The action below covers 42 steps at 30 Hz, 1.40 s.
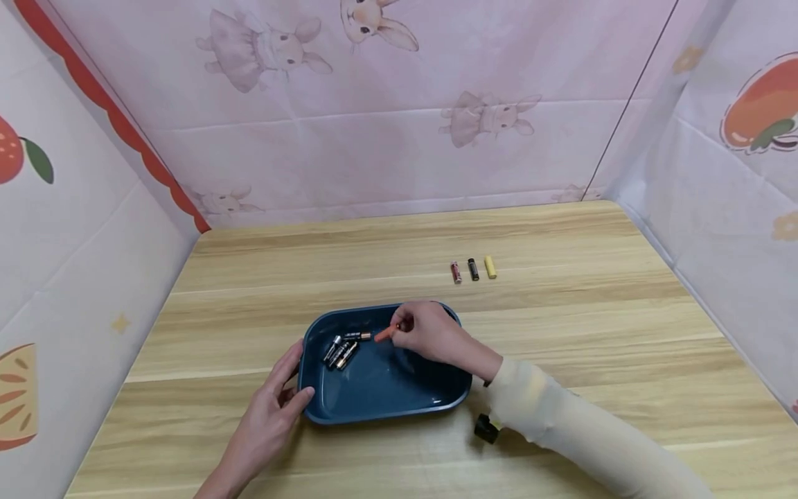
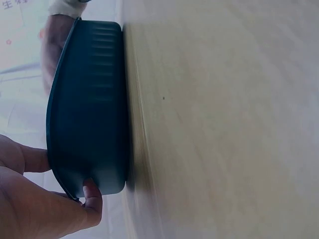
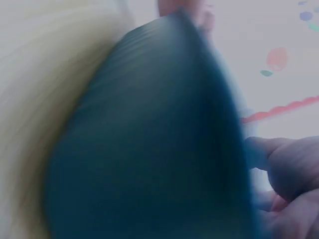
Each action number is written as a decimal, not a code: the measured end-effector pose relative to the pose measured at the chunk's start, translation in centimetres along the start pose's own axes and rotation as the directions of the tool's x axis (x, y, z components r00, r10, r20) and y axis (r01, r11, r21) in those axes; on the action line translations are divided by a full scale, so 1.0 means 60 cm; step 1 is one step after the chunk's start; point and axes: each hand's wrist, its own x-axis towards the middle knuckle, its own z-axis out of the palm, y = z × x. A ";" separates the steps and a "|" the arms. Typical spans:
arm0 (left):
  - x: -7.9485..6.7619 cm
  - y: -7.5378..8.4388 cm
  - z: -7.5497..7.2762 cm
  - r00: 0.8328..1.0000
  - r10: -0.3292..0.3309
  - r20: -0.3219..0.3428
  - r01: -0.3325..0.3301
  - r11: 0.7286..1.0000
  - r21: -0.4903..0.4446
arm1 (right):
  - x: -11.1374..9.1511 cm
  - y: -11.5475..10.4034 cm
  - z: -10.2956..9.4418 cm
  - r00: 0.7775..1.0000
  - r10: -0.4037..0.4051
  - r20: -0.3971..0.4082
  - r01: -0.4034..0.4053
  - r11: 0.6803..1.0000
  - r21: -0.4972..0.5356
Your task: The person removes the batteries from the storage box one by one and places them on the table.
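Note:
A dark blue plastic tray (image 1: 383,388) sits on the wooden table. My left hand (image 1: 268,409) grips its left end, thumb over the rim and fingers against the outer wall, as the left wrist view of the tray wall (image 2: 92,114) also shows. Above the tray's right half, my right hand (image 1: 430,333) pinches an orange battery (image 1: 385,334) between thumb and fingers. Several black batteries with copper ends (image 1: 343,352) lie together at the tray's left side. In the right wrist view the tray wall (image 3: 149,134) is blurred and hides part of the right hand (image 3: 294,179).
Behind the tray, a red battery (image 1: 456,272), a black battery (image 1: 473,269) and a yellow battery (image 1: 490,267) stand apart in a short row. A small black object (image 1: 485,429) shows under the right sleeve. Printed cloth walls (image 1: 374,159) border the table.

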 end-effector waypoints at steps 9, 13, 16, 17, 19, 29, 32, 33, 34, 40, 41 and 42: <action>0.001 0.002 0.000 1.000 -0.019 -0.006 0.019 1.000 0.009 | -0.016 -0.009 -0.046 0.997 -0.074 0.029 0.055 0.907 0.417; 0.002 0.001 0.001 1.000 -0.012 -0.008 0.012 1.000 0.013 | -0.022 -0.010 -0.066 0.996 -0.082 0.026 0.055 0.844 0.534; 0.002 0.000 0.001 1.000 -0.010 -0.009 0.010 1.000 0.014 | -0.024 -0.012 -0.084 0.994 -0.104 0.016 0.071 0.770 0.634; 0.002 0.000 0.001 1.000 -0.009 -0.009 0.010 1.000 0.012 | -0.024 -0.012 -0.090 0.993 -0.116 0.005 0.084 0.753 0.653; 0.002 0.000 0.001 1.000 -0.006 -0.009 0.006 1.000 0.009 | -0.027 -0.013 -0.105 0.992 -0.123 -0.022 0.105 0.733 0.672; 0.002 0.003 -0.001 1.000 -0.018 -0.003 0.018 1.000 0.009 | -0.046 -0.015 -0.185 0.973 -0.101 -0.209 0.212 0.754 0.622; 0.002 0.003 -0.001 1.000 -0.011 -0.007 0.011 1.000 0.013 | -0.050 -0.012 -0.204 0.963 -0.082 -0.256 0.226 0.763 0.606; 0.002 0.003 -0.001 1.000 -0.009 -0.009 0.009 1.000 0.013 | -0.052 -0.010 -0.210 0.960 -0.076 -0.269 0.230 0.762 0.606; 0.002 0.003 -0.001 1.000 -0.009 -0.010 0.009 1.000 0.013 | -0.053 -0.008 -0.215 0.957 -0.071 -0.283 0.235 0.761 0.605; 0.001 0.002 -0.002 1.000 -0.022 -0.003 0.022 1.000 0.000 | -0.060 0.012 -0.241 0.931 -0.028 -0.365 0.273 0.717 0.642; 0.001 0.002 -0.002 1.000 -0.025 -0.002 0.025 1.000 -0.001 | -0.062 0.017 -0.244 0.927 -0.017 -0.375 0.276 0.706 0.652; 0.001 0.002 -0.002 1.000 -0.028 0.000 0.028 1.000 -0.003 | -0.063 0.022 -0.248 0.924 -0.004 -0.383 0.278 0.697 0.661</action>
